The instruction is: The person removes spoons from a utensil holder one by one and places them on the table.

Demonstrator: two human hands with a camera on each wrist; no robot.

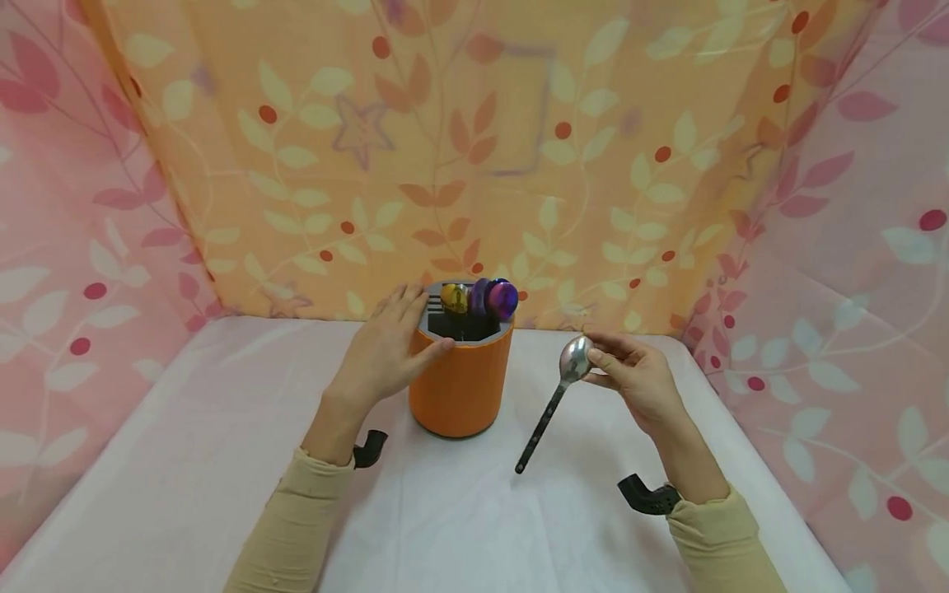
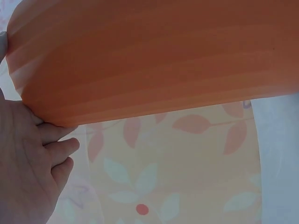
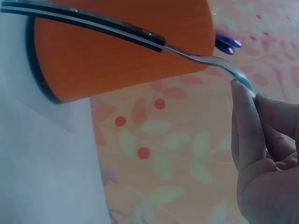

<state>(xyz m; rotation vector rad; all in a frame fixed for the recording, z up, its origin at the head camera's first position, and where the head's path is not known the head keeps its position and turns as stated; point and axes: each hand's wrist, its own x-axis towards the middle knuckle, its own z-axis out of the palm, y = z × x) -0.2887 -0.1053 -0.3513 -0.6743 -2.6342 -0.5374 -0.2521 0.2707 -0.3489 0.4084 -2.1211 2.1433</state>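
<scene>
A metal spoon [image 1: 575,359] with a dark, speckled handle hangs bowl-up, tilted, its handle pointing down and left. My right hand [image 1: 639,380] pinches the bowl's edge between thumb and fingers. In the right wrist view the spoon's handle [image 3: 93,22] crosses in front of the holder. Left of it stands an orange utensil holder [image 1: 458,391], upright, with a grey slotted top. Against its upper left side rests my left hand [image 1: 380,350], fingers extended and thumb on the front rim. Shiny gold and purple rounded utensil ends [image 1: 503,300] stick out of the holder; their lower parts are hidden.
A white cloth [image 1: 445,527] covers the table. Behind it hangs an orange leaf-patterned curtain [image 1: 474,165], with a pink patterned curtain [image 1: 875,272] along each side. Black curved wrist mounts [image 1: 648,496] jut inward from both wrists.
</scene>
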